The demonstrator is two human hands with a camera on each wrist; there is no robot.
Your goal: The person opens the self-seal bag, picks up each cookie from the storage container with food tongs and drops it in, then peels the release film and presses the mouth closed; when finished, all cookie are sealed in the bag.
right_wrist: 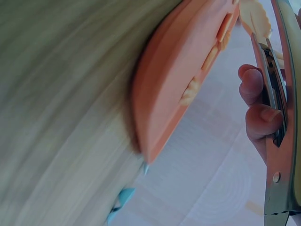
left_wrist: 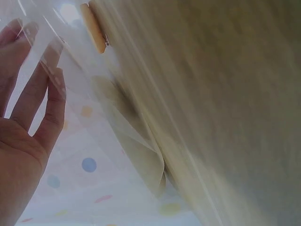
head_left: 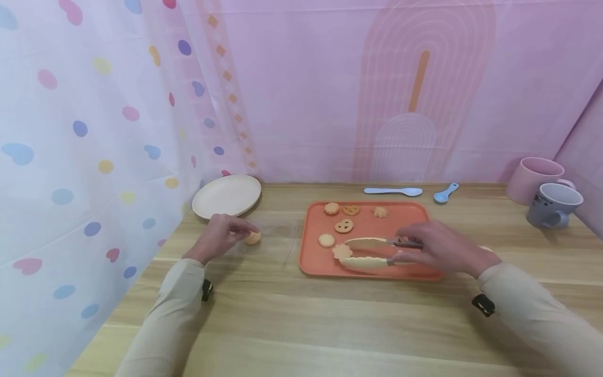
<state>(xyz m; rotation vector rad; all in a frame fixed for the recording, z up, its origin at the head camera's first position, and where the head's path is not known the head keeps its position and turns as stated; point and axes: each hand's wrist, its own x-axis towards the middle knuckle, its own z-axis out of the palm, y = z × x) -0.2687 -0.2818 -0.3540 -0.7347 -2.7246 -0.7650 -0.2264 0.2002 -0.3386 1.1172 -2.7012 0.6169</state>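
Observation:
My left hand (head_left: 220, 238) holds a clear plastic bag (head_left: 279, 242) low over the table at its near-left end. Just under those fingertips is a round cookie (head_left: 253, 238); the left wrist view shows this cookie (left_wrist: 95, 29) behind the clear film. My right hand (head_left: 435, 246) grips tongs (head_left: 369, 263) with cream-coloured tips above an orange tray (head_left: 365, 272). The tong tips stand apart, with a flower-shaped cookie (head_left: 342, 252) between their ends. In the right wrist view, curled fingers (right_wrist: 264, 120) lie against the metal arm of the tongs.
More cookies lie on the tray, among them a round one (head_left: 326, 240) and a pretzel-shaped one (head_left: 344, 226). Behind it are a blue spoon (head_left: 393, 191) and a measuring spoon (head_left: 445, 194). A plate (head_left: 227, 196) sits back left; pink (head_left: 529, 180) and grey (head_left: 551, 207) mugs stand right.

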